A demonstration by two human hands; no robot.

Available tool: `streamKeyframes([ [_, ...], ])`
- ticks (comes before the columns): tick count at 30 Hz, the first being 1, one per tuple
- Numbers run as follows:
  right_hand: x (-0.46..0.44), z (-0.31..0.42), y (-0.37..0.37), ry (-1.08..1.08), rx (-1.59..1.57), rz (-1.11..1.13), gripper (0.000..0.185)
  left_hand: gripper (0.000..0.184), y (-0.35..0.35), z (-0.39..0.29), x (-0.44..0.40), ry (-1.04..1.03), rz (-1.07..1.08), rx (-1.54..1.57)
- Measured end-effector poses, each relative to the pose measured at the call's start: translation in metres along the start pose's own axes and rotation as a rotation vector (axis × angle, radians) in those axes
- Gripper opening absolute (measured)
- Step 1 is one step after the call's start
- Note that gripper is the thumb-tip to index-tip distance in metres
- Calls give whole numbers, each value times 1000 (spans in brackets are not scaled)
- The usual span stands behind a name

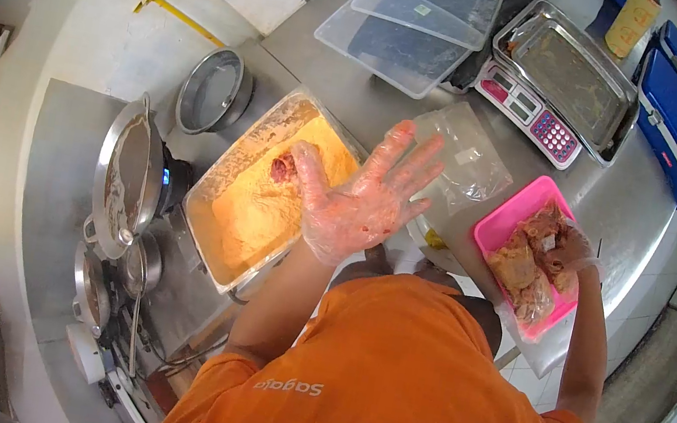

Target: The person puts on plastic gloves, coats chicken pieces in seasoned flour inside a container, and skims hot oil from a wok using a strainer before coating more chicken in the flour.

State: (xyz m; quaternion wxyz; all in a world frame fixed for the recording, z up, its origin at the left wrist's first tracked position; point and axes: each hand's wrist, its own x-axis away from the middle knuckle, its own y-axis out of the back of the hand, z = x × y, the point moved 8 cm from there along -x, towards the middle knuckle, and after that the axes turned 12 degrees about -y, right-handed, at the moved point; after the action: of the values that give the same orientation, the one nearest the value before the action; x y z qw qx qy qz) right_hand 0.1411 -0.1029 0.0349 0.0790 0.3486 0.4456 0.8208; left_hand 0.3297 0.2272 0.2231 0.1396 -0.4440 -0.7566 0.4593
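Note:
My left hand, in a clear plastic glove with reddish smears, is held up with its fingers spread and nothing in it. Below and beside it is a metal tray of yellowish flour. One piece of raw meat lies in the flour, partly hidden behind my left thumb. On the other side, my right hand, also gloved, reaches into a pink tray of raw chicken pieces. Its fingers are curled onto a piece near the tray's right side; the fingertips are partly hidden.
A digital scale carries a steel tray. Near it lie clear plastic lids and a plastic bag. To the left stand a steel bowl and a large pan. Blue cooler boxes stand far right.

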Motion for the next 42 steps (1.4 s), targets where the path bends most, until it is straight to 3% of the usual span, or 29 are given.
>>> streamKeyframes([
  [3, 0, -1, -5, -34, -191, -24, 42, 121, 4, 6, 4, 26, 22, -39],
  [7, 4, -12, -8, -252, -41, -119, 38, 116, 17, 8, 13, -1, -78, 57],
  [10, -19, -97, -27, -389, 9, -300, 42, 106, 23, 2, 16, -12, -95, 82],
  [11, -9, -86, -14, -400, 76, -254, 40, 102, 24, -1, 18, -12, -93, 79],
  [12, 14, -56, 17, -412, 143, -209, 38, 98, 25, -6, 19, -8, -93, 14],
  [14, 32, -22, 34, -398, -253, -221, 35, 90, 25, -17, 22, -1, -95, -102],
  [15, 37, -16, 36, -356, -716, -280, 33, 87, 35, -18, 25, 43, -145, -173],
  [17, 58, 97, 34, -125, -1282, -144, 42, 79, 61, -14, 29, 136, -226, -312],
  [19, 53, 200, 19, 158, -1414, -37, 42, 71, 86, 1, 37, 240, -284, -295],
  [21, 35, 265, -4, 164, -730, -315, 38, 61, 109, -4, 47, 208, -410, -345],
  [27, 55, 470, -68, 468, -578, -455, 31, 27, 176, -103, 88, -415, -976, -588],
  [29, 47, 504, -89, 537, -514, -524, 28, 29, 207, -148, 104, -445, -990, -1082],
  [30, 33, 514, -105, 522, -504, -466, 30, 31, 214, -165, 112, -443, -987, -1329],
  [32, 4, 536, -130, 488, -485, -351, 37, 31, 224, -179, 125, -490, -1032, -1026],
  [35, -11, 564, -168, 128, -840, 234, 51, 31, 251, -198, 146, -506, -1092, -806],
  [38, 12, 597, -160, 73, -844, 215, 55, 32, 267, -211, 162, -605, -1088, -629],
  [42, -22, 614, -218, 61, -1067, 502, 52, 33, 273, -230, 184, -810, -1053, -626],
])
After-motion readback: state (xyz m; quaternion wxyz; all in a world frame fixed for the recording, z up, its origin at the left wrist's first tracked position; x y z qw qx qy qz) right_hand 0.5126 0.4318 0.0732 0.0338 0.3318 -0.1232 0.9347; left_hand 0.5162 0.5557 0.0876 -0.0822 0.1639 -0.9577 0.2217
